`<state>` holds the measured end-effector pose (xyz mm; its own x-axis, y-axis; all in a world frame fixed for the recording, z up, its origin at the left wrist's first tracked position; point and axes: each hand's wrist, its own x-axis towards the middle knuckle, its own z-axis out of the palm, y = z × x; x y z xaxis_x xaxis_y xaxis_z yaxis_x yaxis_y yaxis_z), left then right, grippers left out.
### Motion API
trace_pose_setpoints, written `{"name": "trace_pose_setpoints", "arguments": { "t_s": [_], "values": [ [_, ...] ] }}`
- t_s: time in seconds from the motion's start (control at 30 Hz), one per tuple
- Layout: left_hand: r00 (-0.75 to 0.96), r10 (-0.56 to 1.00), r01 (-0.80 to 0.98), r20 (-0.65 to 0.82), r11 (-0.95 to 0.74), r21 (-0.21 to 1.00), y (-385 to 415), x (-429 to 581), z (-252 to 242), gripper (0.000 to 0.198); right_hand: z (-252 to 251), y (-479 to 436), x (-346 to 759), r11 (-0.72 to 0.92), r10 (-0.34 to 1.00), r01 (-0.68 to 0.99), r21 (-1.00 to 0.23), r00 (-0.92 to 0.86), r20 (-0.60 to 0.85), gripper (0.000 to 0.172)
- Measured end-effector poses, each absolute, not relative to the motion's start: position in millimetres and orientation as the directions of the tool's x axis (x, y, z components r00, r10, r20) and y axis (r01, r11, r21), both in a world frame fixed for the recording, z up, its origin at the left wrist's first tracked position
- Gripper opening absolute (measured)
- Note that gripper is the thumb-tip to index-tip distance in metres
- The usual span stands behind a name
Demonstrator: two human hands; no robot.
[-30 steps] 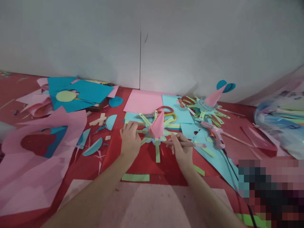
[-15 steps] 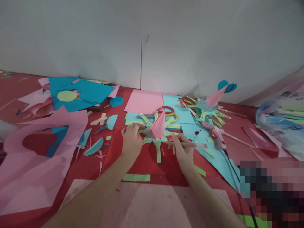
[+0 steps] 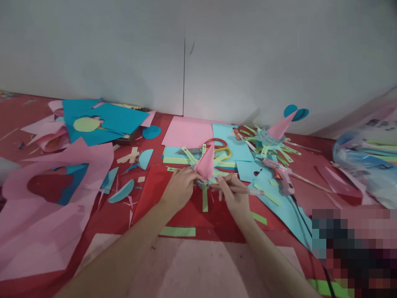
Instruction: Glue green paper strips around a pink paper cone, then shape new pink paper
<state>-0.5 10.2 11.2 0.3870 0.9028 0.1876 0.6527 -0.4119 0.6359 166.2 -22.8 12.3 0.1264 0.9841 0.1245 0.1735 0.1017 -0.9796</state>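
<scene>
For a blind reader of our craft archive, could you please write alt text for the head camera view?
Two bare hands work on a pink paper cone ringed with green strips: the left hand touches its base, the right hand holds a thin stick. Scissors, a glue gun and coloured paper scraps lie around on a red surface.

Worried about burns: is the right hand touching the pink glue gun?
Apart. Head view shows blue paper between the right hand, holding a thin stick, and the glue gun.

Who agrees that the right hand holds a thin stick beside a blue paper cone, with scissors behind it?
Wrong colour: the head view shows a pink paper cone. The right hand does hold a thin stick beside it, scissors behind.
</scene>
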Motion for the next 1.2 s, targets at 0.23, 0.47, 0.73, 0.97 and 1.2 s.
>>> {"name": "trace_pose_setpoints", "arguments": {
  "t_s": [0.23,0.47,0.73,0.97,1.2],
  "values": [
    [0.396,0.902,0.662,0.171,-0.410,0.628,15,1,4,0.048,6,-20,165,0.059,0.995,0.217,-0.974,0.067,0.075,0.030],
    [0.399,0.900,0.652,0.173,-0.411,0.636,14,0,4,0.048,8,-20,166,0.051,0.994,0.283,-0.958,0.075,0.075,0.030],
    [0.399,0.900,0.654,0.175,-0.413,0.634,14,1,3,0.047,7,-19,164,0.030,0.996,0.296,-0.955,0.067,0.052,0.033],
    [0.400,0.898,0.637,0.180,-0.414,0.650,16,0,0,0.045,6,-20,168,0.054,0.994,0.308,-0.950,0.071,0.079,0.032],
    [0.408,0.892,0.642,0.193,-0.431,0.634,16,0,-1,0.046,11,-23,164,0.122,0.983,0.347,-0.930,0.089,0.162,0.032]
  ]
}}
